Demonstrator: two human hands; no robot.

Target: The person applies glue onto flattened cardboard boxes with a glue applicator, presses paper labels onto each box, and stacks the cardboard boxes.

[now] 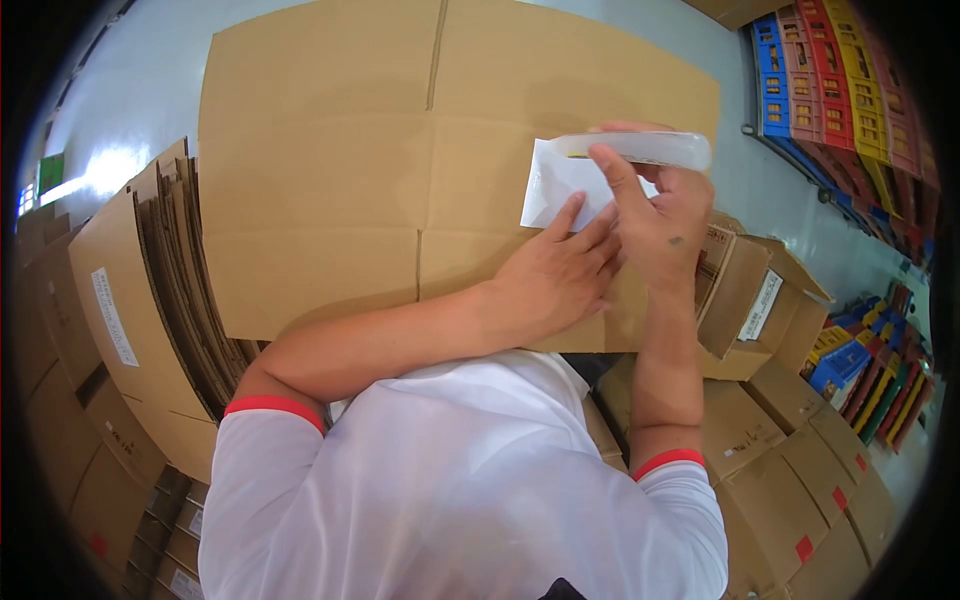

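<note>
A white paper sheet [552, 190] lies on a large flattened cardboard sheet [320, 170], toward its right side. My left hand [550, 275] reaches across from the left, its fingers stretched out and resting on the paper's lower edge. Over the paper, my right hand [668, 215] grips a translucent plastic bottle [675, 150] that is tilted nearly level. The bottle's narrow end points left, above the paper. Whether its tip touches the paper I cannot tell. Part of the paper is hidden beneath both hands and the bottle.
Flattened cardboard sheets [150, 300] stand stacked on the left. An opened carton [765, 300] with a white label sits at the right, above several closed boxes [790, 480]. Coloured plastic crates [835, 80] are piled at the upper right.
</note>
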